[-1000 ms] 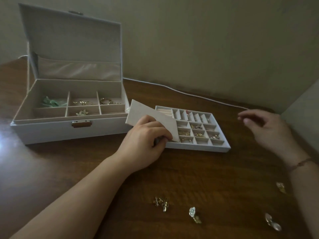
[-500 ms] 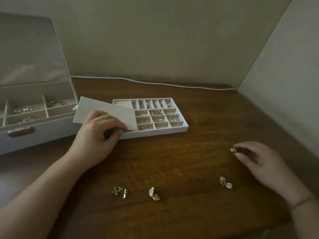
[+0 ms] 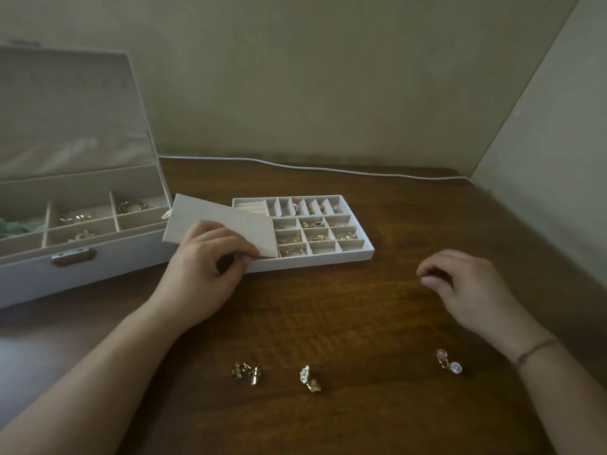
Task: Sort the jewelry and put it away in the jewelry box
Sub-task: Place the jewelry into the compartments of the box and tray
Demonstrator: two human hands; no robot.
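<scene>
Dim corner of a room, plain beige walls, and a dark wooden table [image 3: 328, 307] with a white cable [image 3: 328, 169] running along its back edge.

The person's left hand [image 3: 203, 267] sits at the near-left corner of the divided tray [image 3: 358, 254], fingers curled and pinched on the edge of a pale flat card [image 3: 223, 221] that lies tilted over the tray's left part, covering those slots. The right hand [image 3: 469, 290] hovers over the bare wood to the right of the tray, fingers curled inward with the tips drawn together. Can't tell if there's anything pinched in there, it's too dark and small. A thin bracelet [image 3: 535, 351] sits on that wrist.

The tray has a bunch of small compartments, several with little gold pieces in them, a few showing only lining. Just left of it, touching the card, is the jewelry box [image 3: 108, 261] with its lid up; inside are bigger compartments holding gold bits, a pale flower-looking piece and something green at the far left.

Closer to the camera, still loose on the table: a gold cluster [image 3: 248, 372], a gold-and-white flower piece [image 3: 308, 379] near it, and off to the right a pair of clear-stone earrings [image 3: 448, 361] below the right hand.
</scene>
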